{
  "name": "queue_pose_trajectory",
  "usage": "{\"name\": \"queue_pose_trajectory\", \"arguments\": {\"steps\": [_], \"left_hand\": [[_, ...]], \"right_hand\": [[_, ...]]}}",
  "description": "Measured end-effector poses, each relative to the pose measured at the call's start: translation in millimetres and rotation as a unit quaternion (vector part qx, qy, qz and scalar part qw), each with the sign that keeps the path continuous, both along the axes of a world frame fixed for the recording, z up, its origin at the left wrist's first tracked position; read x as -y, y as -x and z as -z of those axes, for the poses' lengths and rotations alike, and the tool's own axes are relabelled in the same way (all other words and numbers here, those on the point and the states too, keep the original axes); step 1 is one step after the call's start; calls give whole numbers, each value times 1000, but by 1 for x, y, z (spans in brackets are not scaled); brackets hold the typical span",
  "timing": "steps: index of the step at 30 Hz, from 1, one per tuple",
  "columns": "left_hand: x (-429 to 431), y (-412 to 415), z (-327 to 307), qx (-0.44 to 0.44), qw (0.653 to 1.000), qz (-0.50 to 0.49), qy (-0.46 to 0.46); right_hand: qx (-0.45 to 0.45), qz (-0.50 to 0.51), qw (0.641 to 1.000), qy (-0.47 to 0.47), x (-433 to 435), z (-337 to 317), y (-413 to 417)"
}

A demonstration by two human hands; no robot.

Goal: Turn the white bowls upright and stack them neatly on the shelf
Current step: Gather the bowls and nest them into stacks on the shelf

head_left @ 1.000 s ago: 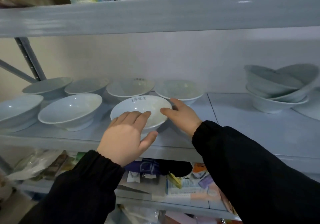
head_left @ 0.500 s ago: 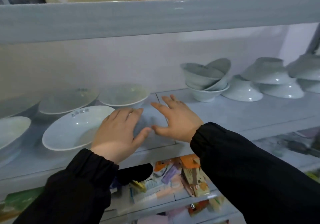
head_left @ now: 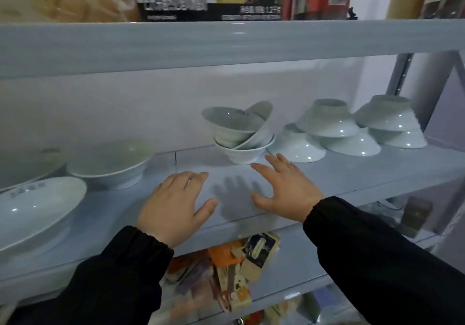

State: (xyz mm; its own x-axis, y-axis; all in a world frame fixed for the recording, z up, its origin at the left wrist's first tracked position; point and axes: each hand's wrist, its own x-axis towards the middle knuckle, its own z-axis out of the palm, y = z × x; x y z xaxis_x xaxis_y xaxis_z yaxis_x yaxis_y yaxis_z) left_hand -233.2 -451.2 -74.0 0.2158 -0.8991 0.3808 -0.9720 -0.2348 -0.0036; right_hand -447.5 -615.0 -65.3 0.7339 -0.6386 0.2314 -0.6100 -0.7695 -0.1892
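Observation:
Both my hands hover over a bare stretch of the grey shelf [head_left: 352, 171], fingers spread, holding nothing. My left hand [head_left: 176, 204] is near the middle; my right hand [head_left: 284, 191] reaches toward a crooked stack of upright white bowls [head_left: 239, 133], its fingertips just short of the bottom bowl. Right of that stack lie several upside-down white bowls [head_left: 327, 121] piled on one another, with more upside-down bowls [head_left: 392, 118] at the far right. On the left stand upright bowls: one at the near left [head_left: 37, 206] and one behind it [head_left: 110, 163].
The upper shelf board [head_left: 226, 45] hangs low over the bowls and carries boxes and packages. A metal upright [head_left: 400, 73] stands at the right end. The shelf below [head_left: 289, 272] holds packets and small boxes. A white wall backs the shelf.
My view and both hands have shifted right along the shelf. My hands let go of the upright bowl at the left and now hover open near the crooked stack.

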Motion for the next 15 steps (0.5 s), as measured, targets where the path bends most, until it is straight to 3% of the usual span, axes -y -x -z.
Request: {"name": "queue_pose_trajectory", "arguments": {"steps": [15], "left_hand": [[73,57,1,-10,998,-55,13]], "right_hand": [[38,-64,997,35,94,-3,44]]}}
